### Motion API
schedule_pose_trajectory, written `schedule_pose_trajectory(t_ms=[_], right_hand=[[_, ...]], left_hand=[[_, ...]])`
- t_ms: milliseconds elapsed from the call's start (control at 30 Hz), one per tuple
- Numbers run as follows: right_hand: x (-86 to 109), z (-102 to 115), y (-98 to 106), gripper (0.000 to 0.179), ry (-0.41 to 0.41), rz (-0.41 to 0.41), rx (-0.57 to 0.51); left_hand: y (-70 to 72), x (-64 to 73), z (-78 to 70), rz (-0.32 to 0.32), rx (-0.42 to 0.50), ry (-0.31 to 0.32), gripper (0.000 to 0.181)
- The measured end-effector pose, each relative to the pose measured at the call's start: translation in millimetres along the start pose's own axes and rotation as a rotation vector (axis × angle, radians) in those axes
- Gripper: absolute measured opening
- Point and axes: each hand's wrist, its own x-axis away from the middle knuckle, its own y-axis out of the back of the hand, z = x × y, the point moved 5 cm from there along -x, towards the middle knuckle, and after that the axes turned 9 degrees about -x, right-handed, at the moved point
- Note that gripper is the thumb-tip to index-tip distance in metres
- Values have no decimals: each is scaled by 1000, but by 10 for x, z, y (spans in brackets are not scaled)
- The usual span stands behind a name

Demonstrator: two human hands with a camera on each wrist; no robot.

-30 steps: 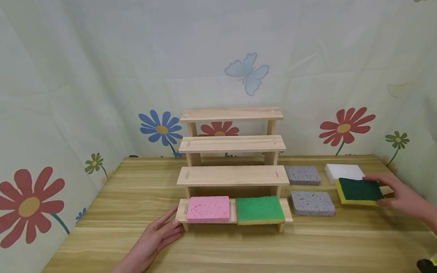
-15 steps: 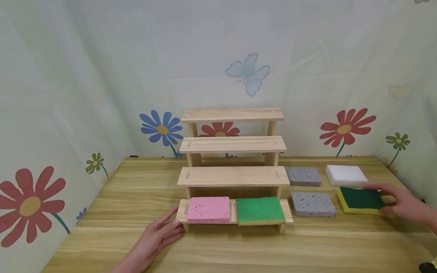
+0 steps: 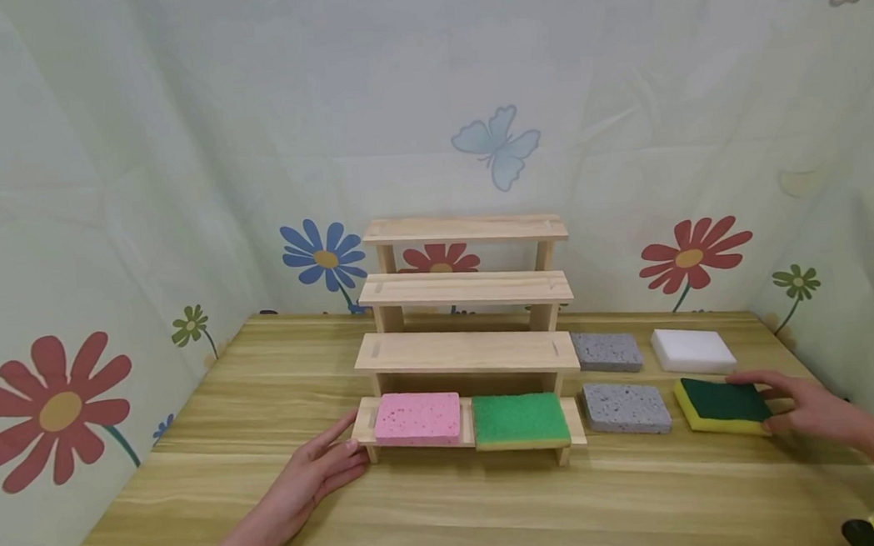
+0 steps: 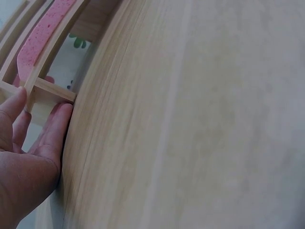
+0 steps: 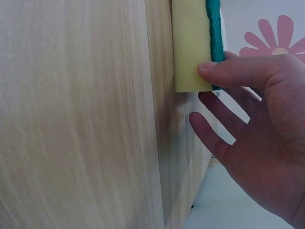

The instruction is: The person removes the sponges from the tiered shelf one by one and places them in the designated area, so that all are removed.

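A yellow sponge with a dark green scouring side (image 3: pixel 723 404) lies flat on the table at the right. My right hand (image 3: pixel 814 413) pinches its right end. In the right wrist view the thumb (image 5: pixel 214 71) presses the yellow side, while other fingers hang free below. My left hand (image 3: pixel 310 477) rests against the left end of the wooden step shelf (image 3: pixel 464 351), its fingers mostly straight. The left wrist view has the thumb (image 4: pixel 16 102) touching the lowest step's corner. On that step lie a pink sponge (image 3: pixel 417 417) and a green-topped sponge (image 3: pixel 521 421), side by side.
Two grey speckled sponges, one in front (image 3: pixel 626 408) and one behind (image 3: pixel 607 352), lie right of the shelf. A white sponge block (image 3: pixel 693 351) lies behind the yellow one. A flowered curtain (image 3: pixel 608 129) hangs behind the wooden table (image 3: pixel 452 514).
My right hand has lowered the yellow and green sponge toward me onto the table, in front of the white block. The left hand has stayed at the shelf's end.
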Motion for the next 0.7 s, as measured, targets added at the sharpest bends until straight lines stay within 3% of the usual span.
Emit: schedule_pose_trajectory(t_ms=[433,700], right_hand=[[-19,-47,3,73,-54,33,-29],[-23,-80,5,73,-23,18,-16]], left_hand=[[0,5,-3,4,-8,10,70],[-3,1,-3,7,-10,-1,70]])
